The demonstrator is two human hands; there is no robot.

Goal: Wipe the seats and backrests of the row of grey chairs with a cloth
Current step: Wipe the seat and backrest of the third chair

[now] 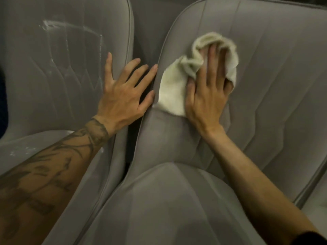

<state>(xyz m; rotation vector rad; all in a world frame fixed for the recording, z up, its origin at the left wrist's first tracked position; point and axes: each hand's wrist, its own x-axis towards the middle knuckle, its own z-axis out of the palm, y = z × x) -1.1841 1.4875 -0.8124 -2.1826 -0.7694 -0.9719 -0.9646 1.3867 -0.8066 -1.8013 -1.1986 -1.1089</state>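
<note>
Cream cloth (pixel 172 89), soft and light with no stiffness. It bunches over the fingertips of the right hand (pixel 207 96), and a loose flap trails out on the thumb side. Right fingers are straight and close together, flat on the cloth, pressing it to the backrest (pixel 274 68) of the right-hand chair. The thumb may be tucking a fold; motion blur, can't confirm.

Left hand (pixel 122 92) is empty, fingers splayed flat on the edge of the neighbouring chair (pixel 62 85), index tip and thumb reaching the gap between the two.

Handling call: the cloth will likely creep out from under a flat palm on this smooth padded cover. Grip the bunch at the fingertips, flap under the palm. The padding gives, so moderate pressure should do.

White streaks (pixel 53 25) beyond the left little finger look like residue.
</note>
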